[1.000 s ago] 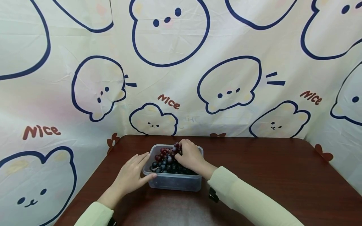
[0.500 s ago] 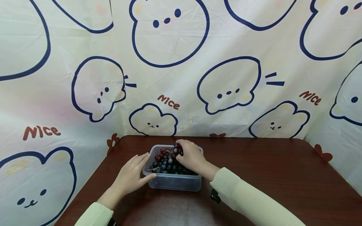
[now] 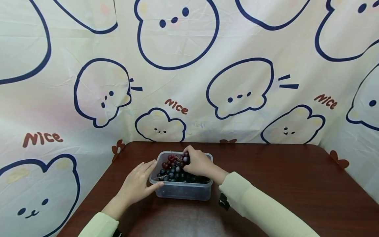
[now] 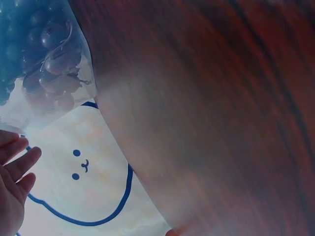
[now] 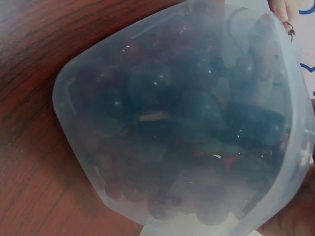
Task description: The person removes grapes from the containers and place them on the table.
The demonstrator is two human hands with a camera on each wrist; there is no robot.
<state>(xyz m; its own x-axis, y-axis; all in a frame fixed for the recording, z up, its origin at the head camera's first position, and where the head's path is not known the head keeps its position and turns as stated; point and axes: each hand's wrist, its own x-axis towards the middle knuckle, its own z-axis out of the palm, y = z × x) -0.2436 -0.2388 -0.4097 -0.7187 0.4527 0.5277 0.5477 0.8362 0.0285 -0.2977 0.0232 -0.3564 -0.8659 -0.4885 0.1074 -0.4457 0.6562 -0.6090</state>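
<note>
Head view: the left hand [image 3: 135, 184], fingers extended, rests against the left rim of the plastic container [image 3: 183, 192], presumably steadying it; the right hand [image 3: 200, 163] pinches some of the grapes [image 3: 177, 169] inside its far right. Left wrist view: grapes behind the container's clear side. Right wrist view: its cloudy wall apparently keeps them heaped.

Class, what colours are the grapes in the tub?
The grapes are blue-black and dark red; clearest: head view.

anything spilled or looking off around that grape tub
Nothing stands out: the clear container stands upright on the table, the grapes are in or just above it, and no spill or crack shows.
</note>
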